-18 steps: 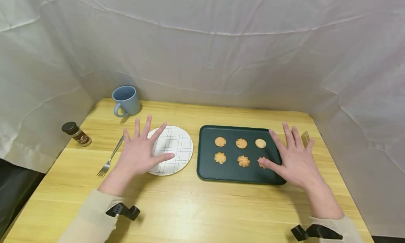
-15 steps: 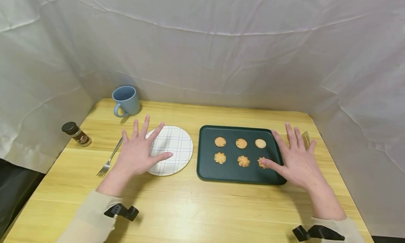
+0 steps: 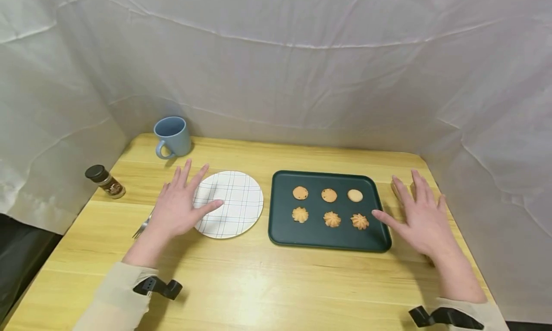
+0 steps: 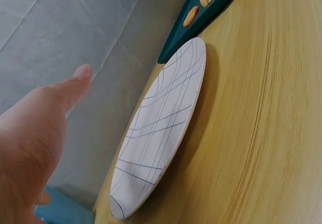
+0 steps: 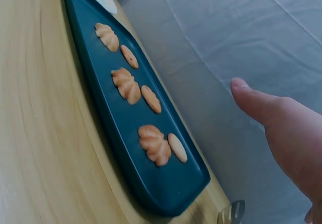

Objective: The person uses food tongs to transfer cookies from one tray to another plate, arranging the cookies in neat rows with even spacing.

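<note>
My left hand point(image 3: 176, 207) hovers with spread, straight fingers over the left edge of a white round plate point(image 3: 235, 204) with thin grid lines. It partly hides a fork point(image 3: 141, 229) beneath it. My right hand point(image 3: 424, 221) is also spread, just right of a dark green tray point(image 3: 316, 237), its thumb above the tray's right rim. Several cookies lie on the tray in two rows: smooth round ones such as the plain cookie point(image 3: 355, 195) at the back, and ridged ones such as the flower-shaped cookie point(image 3: 332, 219) in front. Neither hand holds anything.
A blue mug point(image 3: 174, 137) stands at the back left. A black-capped spice jar point(image 3: 105, 181) is at the left edge. Under my right hand is a mostly hidden metallic item point(image 5: 230, 213), its kind unclear. A pale curtain point(image 3: 302, 82) surrounds the wooden table point(image 3: 258, 283).
Both hands have moved outward: the left one leftward, covering more of the fork, and the right one rightward off the tray. The front right flower-shaped cookie is now fully visible.
</note>
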Tool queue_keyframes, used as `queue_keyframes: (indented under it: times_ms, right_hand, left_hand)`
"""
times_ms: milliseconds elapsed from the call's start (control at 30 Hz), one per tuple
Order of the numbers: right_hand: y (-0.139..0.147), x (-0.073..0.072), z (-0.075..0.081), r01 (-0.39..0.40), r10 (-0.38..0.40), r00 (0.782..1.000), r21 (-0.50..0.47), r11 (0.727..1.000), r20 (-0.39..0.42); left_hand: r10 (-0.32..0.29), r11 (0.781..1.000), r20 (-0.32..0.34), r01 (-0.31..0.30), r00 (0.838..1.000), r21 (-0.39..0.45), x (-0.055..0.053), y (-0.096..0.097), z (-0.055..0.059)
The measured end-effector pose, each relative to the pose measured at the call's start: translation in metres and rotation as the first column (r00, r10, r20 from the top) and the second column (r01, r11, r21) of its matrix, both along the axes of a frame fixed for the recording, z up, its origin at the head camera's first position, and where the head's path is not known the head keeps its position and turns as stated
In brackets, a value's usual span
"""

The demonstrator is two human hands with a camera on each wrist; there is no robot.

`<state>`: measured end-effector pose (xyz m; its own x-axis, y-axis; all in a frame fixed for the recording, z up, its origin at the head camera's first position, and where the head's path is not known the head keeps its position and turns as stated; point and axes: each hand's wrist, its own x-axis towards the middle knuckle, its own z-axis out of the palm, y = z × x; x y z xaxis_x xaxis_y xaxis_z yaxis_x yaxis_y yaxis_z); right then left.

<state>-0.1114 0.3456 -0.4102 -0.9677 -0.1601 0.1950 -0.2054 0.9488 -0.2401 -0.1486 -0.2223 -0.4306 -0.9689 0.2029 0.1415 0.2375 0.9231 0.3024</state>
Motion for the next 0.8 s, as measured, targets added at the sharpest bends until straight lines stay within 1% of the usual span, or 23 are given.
queue_keyframes:
  times_ms: [100, 233, 333, 467, 667, 800]
  right_hand:
    - [0.007, 0.000, -0.002, 0.020, -0.020, 1.000, -0.008, 1.000, -0.001]
    - [0.016, 0.001, -0.004, 0.052, -0.051, 0.999, -0.016, 0.999, 0.011]
    - [0.023, 0.000, -0.006, 0.078, -0.077, 0.997, -0.025, 0.997, 0.020]
    - [0.033, -0.002, -0.012, 0.118, -0.117, 0.993, -0.044, 0.992, 0.018]
    - [0.046, -0.004, -0.024, 0.156, -0.154, 0.988, -0.089, 0.984, 0.030]
    - [0.051, -0.004, -0.032, 0.181, -0.176, 0.983, -0.108, 0.978, 0.050]
  left_hand:
    - [0.004, 0.999, 0.009, -0.004, 1.000, 0.040, 0.000, -0.004, -0.002]
    - [0.023, 0.996, 0.033, -0.026, 0.999, 0.088, -0.001, -0.007, -0.005]
    - [0.041, 0.990, 0.064, -0.049, 0.997, 0.131, -0.001, -0.009, -0.006]
    - [0.044, 0.981, 0.085, -0.059, 0.995, 0.184, -0.003, -0.013, -0.009]
    - [0.044, 0.970, 0.093, -0.065, 0.995, 0.233, -0.005, -0.018, -0.015]
    - [0.060, 0.963, 0.072, -0.077, 0.996, 0.259, -0.005, -0.019, -0.019]
